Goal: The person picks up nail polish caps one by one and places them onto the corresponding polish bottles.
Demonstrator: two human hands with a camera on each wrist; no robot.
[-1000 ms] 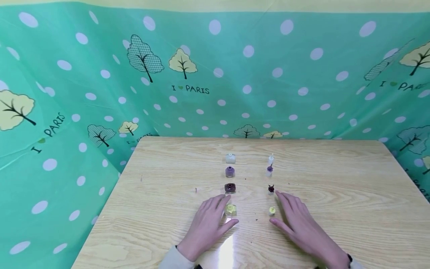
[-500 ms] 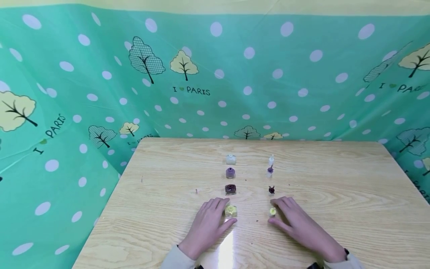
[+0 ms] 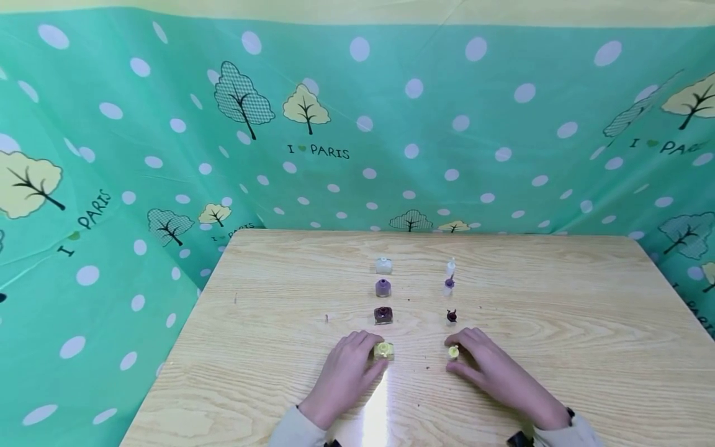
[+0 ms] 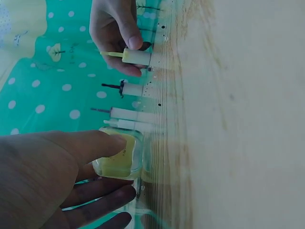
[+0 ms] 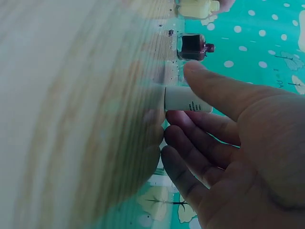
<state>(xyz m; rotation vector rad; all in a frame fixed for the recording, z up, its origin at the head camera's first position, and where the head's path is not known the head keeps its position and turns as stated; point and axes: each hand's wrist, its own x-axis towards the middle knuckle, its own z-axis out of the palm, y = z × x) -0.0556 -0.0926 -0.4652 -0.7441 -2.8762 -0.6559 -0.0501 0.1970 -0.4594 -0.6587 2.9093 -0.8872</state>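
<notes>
Change vs half a second ago: left thumb and fingertips have closed in on the yellow bottle (image 3: 383, 351); gap there before. Right fingertips have also come in a bit closer round the yellow-brush cap (image 3: 453, 352); a second ago that hand was spread wider. Bottles and caps sit in the same spots.

Left hand (image 3: 343, 374): nearly closed, thumb and index pinching the yellow bottle by its sides, other fingers loosely bent, off the bottle in the left wrist view. Bottle is uncapped, upright on the table (image 3: 246, 366), at 2 o'clock from the middle of the hand.

Right hand (image 3: 487, 367): partly closed, thumb on one side of the yellow-brush cap, fingers on the other. Thumb overlaps the cap in the right wrist view; can't tell if it's a firm grip. Cap stands brush-up on the table, between 9 and 10 o'clock from that hand, and at 3 o'clock from the yellow bottle, well apart.

At 12 o'clock from the yellow bottle: dark bottle (image 3: 383, 315), then purple bottle (image 3: 382, 288), then clear bottle (image 3: 383, 266). At 12 from the yellow-brush cap: dark-brush cap (image 3: 451, 316).
</notes>
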